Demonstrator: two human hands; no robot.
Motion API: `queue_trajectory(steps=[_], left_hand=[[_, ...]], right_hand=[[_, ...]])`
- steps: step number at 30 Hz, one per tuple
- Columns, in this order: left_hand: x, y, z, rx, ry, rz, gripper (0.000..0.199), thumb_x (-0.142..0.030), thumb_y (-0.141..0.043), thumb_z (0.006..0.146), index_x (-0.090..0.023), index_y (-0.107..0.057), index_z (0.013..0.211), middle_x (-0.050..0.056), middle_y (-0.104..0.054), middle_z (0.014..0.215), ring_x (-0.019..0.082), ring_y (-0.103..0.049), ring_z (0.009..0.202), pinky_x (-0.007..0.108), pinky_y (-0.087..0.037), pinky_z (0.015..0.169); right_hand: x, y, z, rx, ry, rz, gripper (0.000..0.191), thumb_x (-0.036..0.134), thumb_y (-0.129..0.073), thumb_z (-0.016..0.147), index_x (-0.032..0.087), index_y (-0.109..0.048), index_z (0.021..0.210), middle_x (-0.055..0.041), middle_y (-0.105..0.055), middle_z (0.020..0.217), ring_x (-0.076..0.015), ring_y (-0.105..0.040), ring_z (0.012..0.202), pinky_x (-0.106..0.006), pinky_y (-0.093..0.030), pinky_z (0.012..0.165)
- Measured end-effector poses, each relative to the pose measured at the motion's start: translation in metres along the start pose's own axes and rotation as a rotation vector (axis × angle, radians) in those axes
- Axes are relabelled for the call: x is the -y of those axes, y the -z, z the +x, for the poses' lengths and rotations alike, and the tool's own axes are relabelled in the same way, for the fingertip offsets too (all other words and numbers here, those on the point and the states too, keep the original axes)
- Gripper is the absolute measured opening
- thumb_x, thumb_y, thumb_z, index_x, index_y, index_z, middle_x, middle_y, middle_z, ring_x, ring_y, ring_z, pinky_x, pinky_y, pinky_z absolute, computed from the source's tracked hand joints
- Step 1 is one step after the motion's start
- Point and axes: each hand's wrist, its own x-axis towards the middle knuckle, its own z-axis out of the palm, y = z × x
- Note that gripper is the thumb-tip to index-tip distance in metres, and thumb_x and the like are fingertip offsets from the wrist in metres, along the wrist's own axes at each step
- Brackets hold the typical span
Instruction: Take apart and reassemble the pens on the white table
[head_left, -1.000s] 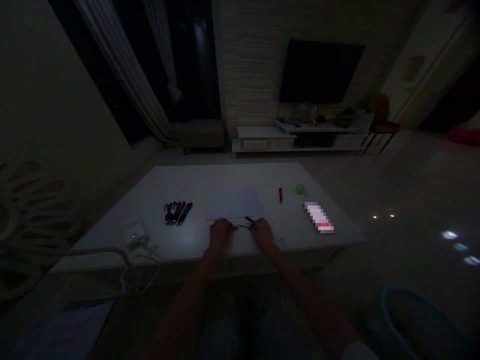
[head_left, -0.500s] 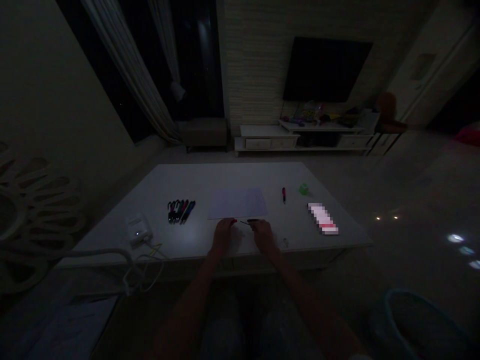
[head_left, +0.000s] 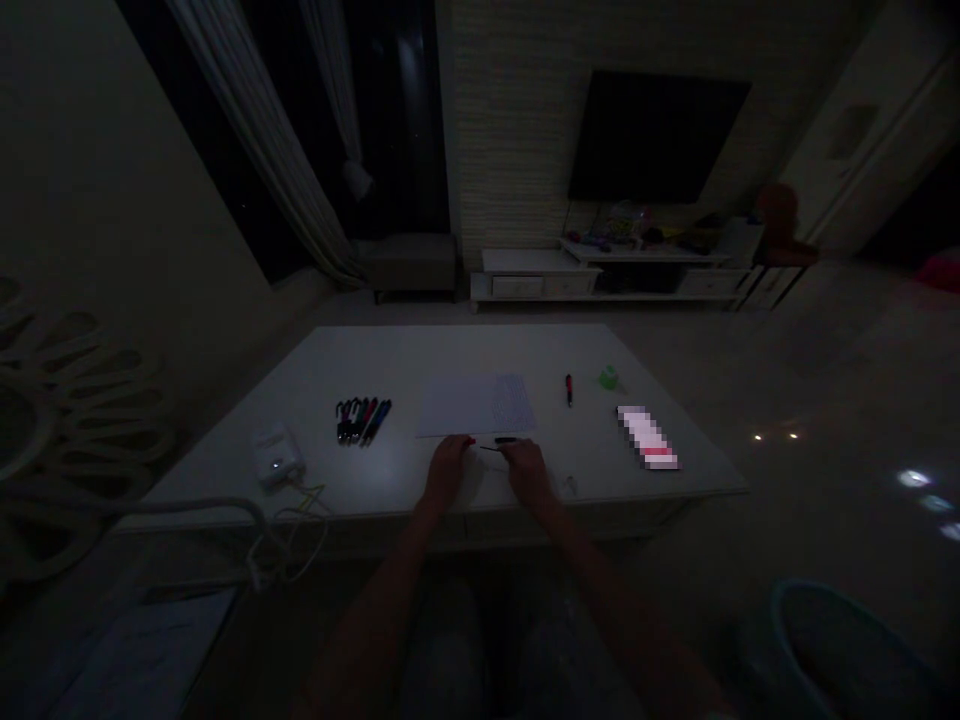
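Holding a slim pen [head_left: 491, 444] — crosswise, left hand [head_left: 448, 470] to right hand [head_left: 526, 472]

Small red pen part [head_left: 469, 441] at fingertips of left grip [head_left: 448, 468]. Short black pen part [head_left: 506, 440] just beyond right grip [head_left: 526, 470]. Thin dark rod [head_left: 489, 448] between them, slightly tilted, near black part. Too dim and small to tell whether parts join or are held.

Paper sheet [head_left: 476, 405] centered on table [head_left: 450, 350]; pen row [head_left: 363, 421] left, lone pen [head_left: 568, 390] right.
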Motion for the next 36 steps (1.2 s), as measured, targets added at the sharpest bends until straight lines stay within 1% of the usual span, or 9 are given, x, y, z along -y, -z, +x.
queue_trajectory(steps=[5, 11, 16, 19, 23, 29, 32, 34, 36], left_hand=[[0.001, -0.001, 0.0, -0.009, -0.001, -0.01, 0.025, -0.009, -0.041, 0.084, -0.018, -0.056, 0.102, 0.005, -0.061, 0.1, 0.017, -0.055, 0.096, 0.033, -0.044, 0.088], [-0.002, 0.002, 0.0, -0.001, 0.004, -0.015, 0.022, -0.01, -0.043, 0.085, -0.019, -0.056, 0.1, 0.005, -0.06, 0.098, 0.017, -0.055, 0.094, 0.033, -0.044, 0.087], [-0.008, 0.003, -0.001, 0.104, -0.153, 0.082, 0.023, -0.009, -0.047, 0.083, -0.021, -0.056, 0.1, 0.004, -0.06, 0.098, 0.017, -0.053, 0.095, 0.036, -0.039, 0.093], [-0.012, 0.002, -0.003, 0.19, -0.235, 0.151, 0.025, -0.009, -0.047, 0.082, -0.022, -0.057, 0.101, 0.004, -0.06, 0.095, 0.018, -0.052, 0.094, 0.036, -0.037, 0.093], [-0.019, 0.004, -0.003, 0.227, -0.194, 0.267, 0.024, -0.016, -0.045, 0.086, -0.021, -0.056, 0.106, 0.007, -0.057, 0.094, 0.02, -0.051, 0.093, 0.035, -0.037, 0.083], [-0.024, 0.008, -0.001, 0.28, -0.154, 0.384, 0.021, -0.022, -0.04, 0.089, -0.023, -0.055, 0.104, 0.006, -0.057, 0.092, 0.02, -0.05, 0.091, 0.035, -0.035, 0.08], [-0.016, 0.004, -0.001, 0.171, -0.065, 0.273, 0.021, -0.015, -0.035, 0.089, -0.02, -0.055, 0.097, 0.006, -0.057, 0.09, 0.019, -0.052, 0.087, 0.033, -0.038, 0.078], [-0.009, 0.001, -0.001, -0.028, 0.027, 0.127, 0.025, -0.014, -0.029, 0.09, -0.018, -0.053, 0.097, 0.006, -0.058, 0.088, 0.017, -0.054, 0.084, 0.031, -0.041, 0.076], [-0.003, -0.003, -0.001, -0.226, 0.108, -0.004, 0.026, -0.019, -0.026, 0.092, -0.017, -0.051, 0.1, 0.006, -0.058, 0.087, 0.016, -0.055, 0.08, 0.03, -0.043, 0.072]], right_hand=[[0.001, 0.002, 0.0, -0.051, -0.019, 0.012, 0.03, 0.007, -0.043, 0.084, 0.02, -0.064, 0.103, -0.007, -0.066, 0.096, -0.0207, -0.051, 0.091, -0.033, -0.036, 0.082], [0.001, 0.003, 0.0, -0.015, -0.025, 0.002, 0.031, 0.009, -0.042, 0.085, 0.02, -0.064, 0.103, -0.0075, -0.066, 0.096, -0.0213, -0.051, 0.093, -0.034, -0.036, 0.083], [-0.001, 0.001, 0.0, 0.056, 0.016, -0.005, 0.029, 0.009, -0.047, 0.083, 0.022, -0.065, 0.101, -0.0072, -0.066, 0.09, -0.0217, -0.052, 0.093, -0.035, -0.037, 0.083], [0.002, -0.002, 0.003, 0.068, 0.062, 0.096, 0.028, 0.009, -0.049, 0.081, 0.022, -0.066, 0.1, -0.0069, -0.066, 0.089, -0.0206, -0.054, 0.091, -0.035, -0.04, 0.084], [0.011, -0.004, 0.012, 0.014, -0.033, 0.251, 0.029, 0.015, -0.05, 0.082, 0.02, -0.063, 0.107, -0.0081, -0.066, 0.094, -0.0191, -0.058, 0.089, -0.033, -0.044, 0.081], [0.009, -0.002, 0.026, 0.065, -0.053, 0.374, 0.027, 0.019, -0.057, 0.079, 0.022, -0.063, 0.106, -0.0037, -0.067, 0.083, -0.0173, -0.06, 0.081, -0.031, -0.046, 0.078], [-0.005, 0.002, 0.022, -0.08, -0.167, 0.38, 0.022, 0.027, -0.057, 0.08, 0.02, -0.064, 0.101, -0.0057, -0.065, 0.09, -0.0174, -0.059, 0.083, -0.03, -0.046, 0.074], [-0.014, 0.004, 0.017, -0.144, -0.244, 0.308, 0.018, 0.028, -0.056, 0.081, 0.019, -0.067, 0.093, -0.0076, -0.063, 0.091, -0.0186, -0.057, 0.086, -0.031, -0.045, 0.076], [-0.02, 0.004, 0.013, -0.096, -0.256, 0.228, 0.017, 0.026, -0.056, 0.081, 0.02, -0.069, 0.09, -0.0079, -0.06, 0.09, -0.0195, -0.055, 0.088, -0.033, -0.044, 0.079]])
